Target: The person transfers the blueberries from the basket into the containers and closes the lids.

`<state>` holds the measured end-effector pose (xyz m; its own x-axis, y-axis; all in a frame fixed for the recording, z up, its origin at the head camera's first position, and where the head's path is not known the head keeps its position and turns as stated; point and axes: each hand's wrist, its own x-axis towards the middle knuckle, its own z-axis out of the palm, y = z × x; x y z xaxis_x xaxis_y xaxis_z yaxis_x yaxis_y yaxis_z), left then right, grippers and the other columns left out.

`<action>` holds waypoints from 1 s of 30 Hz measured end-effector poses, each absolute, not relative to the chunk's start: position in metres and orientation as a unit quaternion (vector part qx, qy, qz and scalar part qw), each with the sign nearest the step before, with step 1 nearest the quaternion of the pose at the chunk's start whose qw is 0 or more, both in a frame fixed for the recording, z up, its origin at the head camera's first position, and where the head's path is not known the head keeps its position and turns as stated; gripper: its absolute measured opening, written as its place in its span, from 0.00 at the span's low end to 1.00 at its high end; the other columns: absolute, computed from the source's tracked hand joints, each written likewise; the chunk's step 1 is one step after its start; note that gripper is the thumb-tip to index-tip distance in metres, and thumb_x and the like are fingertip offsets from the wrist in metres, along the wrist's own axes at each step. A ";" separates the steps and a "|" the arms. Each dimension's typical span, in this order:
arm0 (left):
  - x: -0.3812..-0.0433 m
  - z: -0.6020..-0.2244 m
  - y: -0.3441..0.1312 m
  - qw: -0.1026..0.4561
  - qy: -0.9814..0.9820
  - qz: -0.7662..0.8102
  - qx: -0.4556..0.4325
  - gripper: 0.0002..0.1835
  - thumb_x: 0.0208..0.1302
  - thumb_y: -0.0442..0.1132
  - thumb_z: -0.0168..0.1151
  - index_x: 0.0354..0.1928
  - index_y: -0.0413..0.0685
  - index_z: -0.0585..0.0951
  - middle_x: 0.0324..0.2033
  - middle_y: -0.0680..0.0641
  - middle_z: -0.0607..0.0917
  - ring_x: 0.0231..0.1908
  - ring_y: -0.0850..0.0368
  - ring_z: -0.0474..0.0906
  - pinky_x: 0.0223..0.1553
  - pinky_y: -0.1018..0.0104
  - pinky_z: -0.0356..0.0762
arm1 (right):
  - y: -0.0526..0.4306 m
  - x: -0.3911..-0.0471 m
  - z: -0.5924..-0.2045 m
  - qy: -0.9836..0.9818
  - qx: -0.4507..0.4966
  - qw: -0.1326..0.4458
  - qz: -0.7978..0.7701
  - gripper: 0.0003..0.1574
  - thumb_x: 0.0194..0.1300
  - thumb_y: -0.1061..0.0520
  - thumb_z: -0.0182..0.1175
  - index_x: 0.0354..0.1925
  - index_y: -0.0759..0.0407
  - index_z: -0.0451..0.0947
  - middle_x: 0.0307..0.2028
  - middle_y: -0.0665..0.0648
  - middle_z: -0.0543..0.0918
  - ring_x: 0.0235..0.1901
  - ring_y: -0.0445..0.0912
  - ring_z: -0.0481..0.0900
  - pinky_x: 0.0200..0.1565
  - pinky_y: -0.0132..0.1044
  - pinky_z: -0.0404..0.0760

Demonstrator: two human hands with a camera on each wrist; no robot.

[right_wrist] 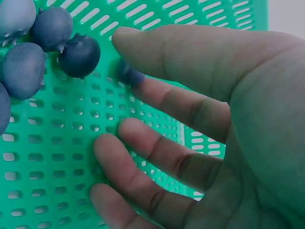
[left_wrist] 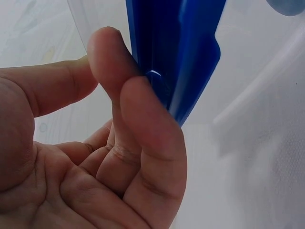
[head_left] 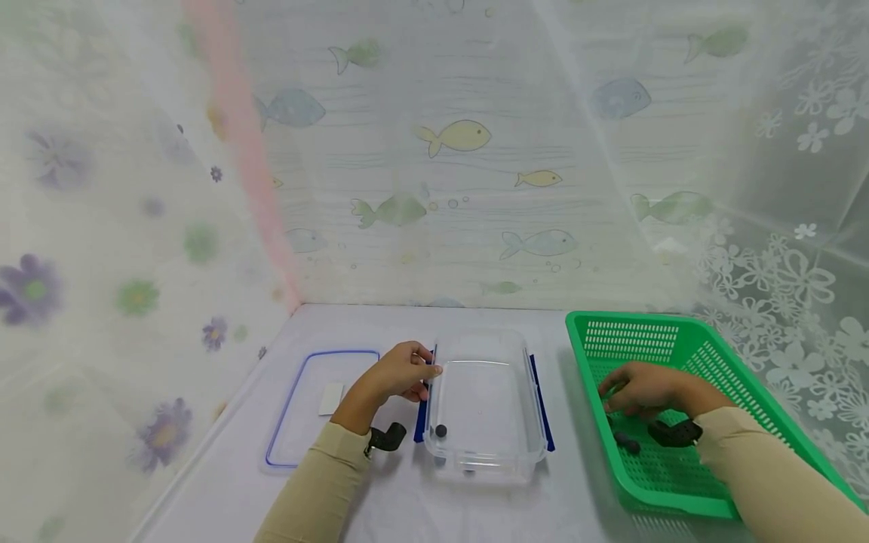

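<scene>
One blueberry (right_wrist: 127,75) lay at the forefinger tip of the right hand (head_left: 641,386), just below the thumb; whether the two digits pinched it could not be told. More blueberries (right_wrist: 50,28) sat close by in the green basket (head_left: 686,479). Well to the left of that hand, a dark berry (head_left: 441,431) showed at the clear container (head_left: 485,400), whose left side the left hand (head_left: 400,371) gripped, thumb at the rim and bent fingers against the blue latch (left_wrist: 190,52).

The right forearm slanted in over the basket from the lower right, the hand near the left wall, its other fingers slightly bent and apart. The left forearm angled up and rightward across part of the lid (head_left: 302,411).
</scene>
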<state>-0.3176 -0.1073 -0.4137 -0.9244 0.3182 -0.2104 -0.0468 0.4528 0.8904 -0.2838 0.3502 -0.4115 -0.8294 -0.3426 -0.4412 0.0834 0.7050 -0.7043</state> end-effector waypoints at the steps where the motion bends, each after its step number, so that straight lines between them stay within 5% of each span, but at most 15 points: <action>1: -0.318 -0.413 -0.107 0.177 0.834 0.517 0.079 0.24 0.69 0.45 0.70 0.59 0.40 0.75 0.39 0.42 0.83 0.23 0.54 0.84 0.29 0.62 0.86 | 0.350 -0.284 -0.412 0.878 -0.076 0.282 -0.380 0.31 0.68 0.55 0.68 0.65 0.65 0.76 0.16 0.48 0.63 0.18 0.42 0.56 0.24 0.37 0.65; 13: -0.318 -0.414 -0.107 0.173 0.834 0.519 0.073 0.23 0.68 0.45 0.70 0.58 0.42 0.75 0.42 0.40 0.83 0.24 0.53 0.84 0.29 0.62 0.86 | 0.348 -0.283 -0.413 0.875 -0.102 0.277 -0.385 0.32 0.68 0.58 0.67 0.66 0.68 0.74 0.19 0.50 0.68 0.20 0.44 0.59 0.25 0.39 0.66; 18: -0.318 -0.414 -0.107 0.175 0.833 0.519 0.072 0.23 0.68 0.46 0.70 0.58 0.42 0.75 0.41 0.42 0.83 0.24 0.54 0.84 0.29 0.62 0.86 | 0.347 -0.281 -0.412 0.881 -0.089 0.274 -0.376 0.34 0.65 0.59 0.69 0.66 0.70 0.73 0.36 0.58 0.84 0.29 0.47 0.76 0.36 0.44 0.83; 22: -0.319 -0.414 -0.107 0.175 0.833 0.519 0.072 0.23 0.68 0.46 0.71 0.57 0.43 0.75 0.40 0.42 0.83 0.24 0.53 0.84 0.29 0.62 0.87 | 0.348 -0.279 -0.412 0.876 -0.088 0.278 -0.384 0.37 0.64 0.61 0.67 0.67 0.75 0.70 0.49 0.64 0.85 0.38 0.53 0.85 0.43 0.49 0.87; 30: -0.319 -0.414 -0.107 0.176 0.832 0.521 0.074 0.23 0.68 0.45 0.71 0.57 0.42 0.75 0.40 0.42 0.83 0.23 0.54 0.84 0.28 0.63 0.86 | 0.347 -0.278 -0.416 0.865 -0.105 0.297 -0.391 0.21 0.65 0.62 0.67 0.56 0.67 0.79 0.40 0.62 0.88 0.37 0.55 0.88 0.40 0.49 0.88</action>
